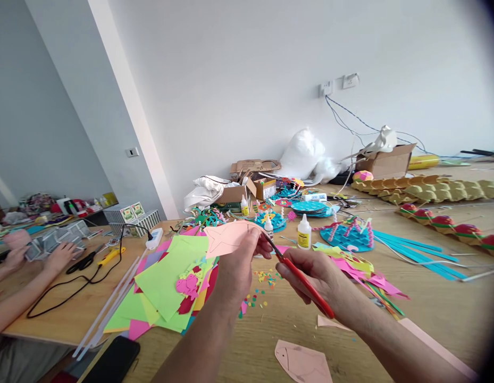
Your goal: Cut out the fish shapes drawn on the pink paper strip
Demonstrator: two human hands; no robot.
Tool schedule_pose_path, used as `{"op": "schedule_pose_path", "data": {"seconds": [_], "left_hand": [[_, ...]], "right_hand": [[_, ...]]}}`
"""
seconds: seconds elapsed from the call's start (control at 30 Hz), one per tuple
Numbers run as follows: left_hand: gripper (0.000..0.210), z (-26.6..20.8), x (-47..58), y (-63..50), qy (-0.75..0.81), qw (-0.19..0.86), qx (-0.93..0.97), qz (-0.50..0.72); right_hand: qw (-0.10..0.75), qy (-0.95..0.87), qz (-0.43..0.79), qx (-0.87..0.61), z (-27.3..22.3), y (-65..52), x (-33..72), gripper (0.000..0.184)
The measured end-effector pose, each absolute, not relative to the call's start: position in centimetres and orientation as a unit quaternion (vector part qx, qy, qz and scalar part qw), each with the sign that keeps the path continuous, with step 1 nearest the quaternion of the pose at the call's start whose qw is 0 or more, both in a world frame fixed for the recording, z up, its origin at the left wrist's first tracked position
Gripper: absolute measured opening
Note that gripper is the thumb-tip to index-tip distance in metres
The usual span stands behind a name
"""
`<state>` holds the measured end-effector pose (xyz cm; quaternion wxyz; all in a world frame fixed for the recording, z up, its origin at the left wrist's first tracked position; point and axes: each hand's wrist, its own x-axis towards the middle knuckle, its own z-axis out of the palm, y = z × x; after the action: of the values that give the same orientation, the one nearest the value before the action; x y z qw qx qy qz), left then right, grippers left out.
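Held up over the table, a pale pink paper point(226, 239) bears a drawn fish outline. My left hand point(247, 255) grips it by its right side, thumb on top. In my right hand point(314, 274) is a pair of red-handled scissors point(306, 284), fingers wrapped round the handles. The dark blades point up and left, at the right edge of the paper beside my left fingers; how far they are apart I cannot tell. Below my hands lies another pink paper fish piece point(302, 361), with an eye and gill line drawn on it. A thin pink offcut point(332, 323) rests nearby.
Coloured paper sheets point(162, 276) with small cutouts lie left, above a black phone point(113, 361). Behind my hands stand glue bottles point(304, 233) and a blue decorated disc point(346, 236). Blue strips point(418, 252) and egg cartons point(450, 189) are right. Another person's hands point(59, 255) work at far left.
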<state>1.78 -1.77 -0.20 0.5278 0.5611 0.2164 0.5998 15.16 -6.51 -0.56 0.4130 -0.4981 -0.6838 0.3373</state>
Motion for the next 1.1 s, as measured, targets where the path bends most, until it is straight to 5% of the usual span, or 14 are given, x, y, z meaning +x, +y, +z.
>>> {"op": "schedule_pose_path", "data": {"seconds": [1.1], "left_hand": [[0.018, 0.42, 1.03, -1.38, 0.225, 0.584, 0.543, 0.56]], "right_hand": [[0.396, -0.705, 0.298, -0.506, -1.01, -6.32, 15.36, 0.049]]}}
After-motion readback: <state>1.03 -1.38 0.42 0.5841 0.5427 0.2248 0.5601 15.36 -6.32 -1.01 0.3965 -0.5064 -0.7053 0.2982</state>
